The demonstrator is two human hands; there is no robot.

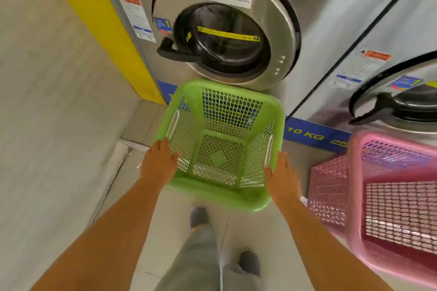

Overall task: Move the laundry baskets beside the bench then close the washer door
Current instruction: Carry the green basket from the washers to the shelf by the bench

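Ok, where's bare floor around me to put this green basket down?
Bare floor lies left of the green basket, toward the wall, and behind it around your shoes. The right is crowded by the pink basket.

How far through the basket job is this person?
Just starting. Both hands, left and right, are on the rim of the empty green basket in front of the washer. The pink basket sits untouched by the next machine. No bench is in view, so neither basket is placed. The washer door looks slightly ajar, so closing it remains.
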